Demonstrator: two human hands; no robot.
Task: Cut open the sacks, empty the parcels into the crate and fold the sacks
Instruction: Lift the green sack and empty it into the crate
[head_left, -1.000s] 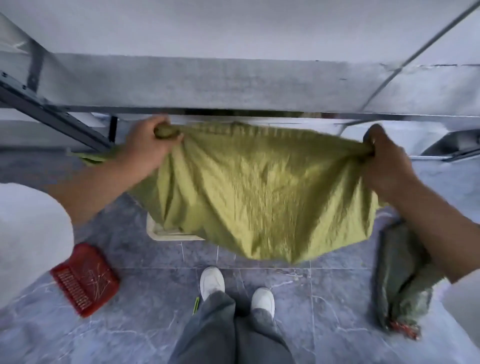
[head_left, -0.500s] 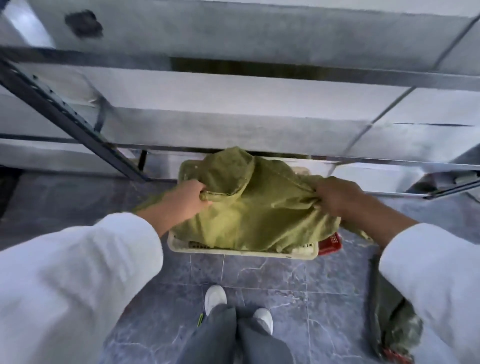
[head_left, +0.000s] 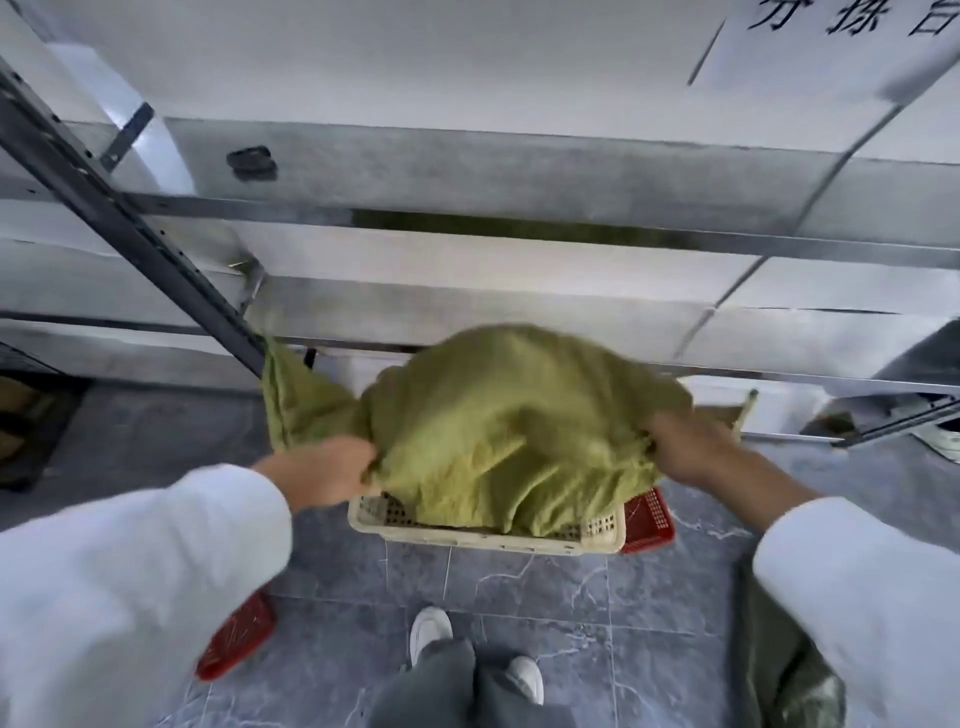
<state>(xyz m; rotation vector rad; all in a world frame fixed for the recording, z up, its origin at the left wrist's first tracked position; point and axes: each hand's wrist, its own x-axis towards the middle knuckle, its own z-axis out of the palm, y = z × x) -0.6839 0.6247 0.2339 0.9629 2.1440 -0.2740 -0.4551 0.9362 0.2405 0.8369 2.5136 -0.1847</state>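
The fingers (head_left: 358, 460) of the left hand (head_left: 324, 470) are curled round a bunched fold at the left side of the green sack (head_left: 519, 431). The right hand (head_left: 685, 447) does the same at the right edge, its fingertips buried in the cloth so that I cannot tell how far they close. Motion blur softens both grips.

The sack is spread between the two hands, ballooned over the cream crate (head_left: 488, 539), with its lower part drooping inside the rim and a loose tail hanging off to the left. No parcels show, and whether any remain inside cannot be seen.

It looks like thin woven cloth: light, limp and wrinkled, holding its dome by trapped air rather than by stiffness. It should collapse as soon as it is let down, and nothing about it seems fragile. A weave like this is probably a little slick, so a gathered handful or a pinched corner will likely hold better than flat fingers. For folding, the sensible holds are the corners or the seam edges — held taut, they should flatten the panel.

A red basket (head_left: 649, 519) touches the crate's right end on the grey tiled floor (head_left: 571, 597).
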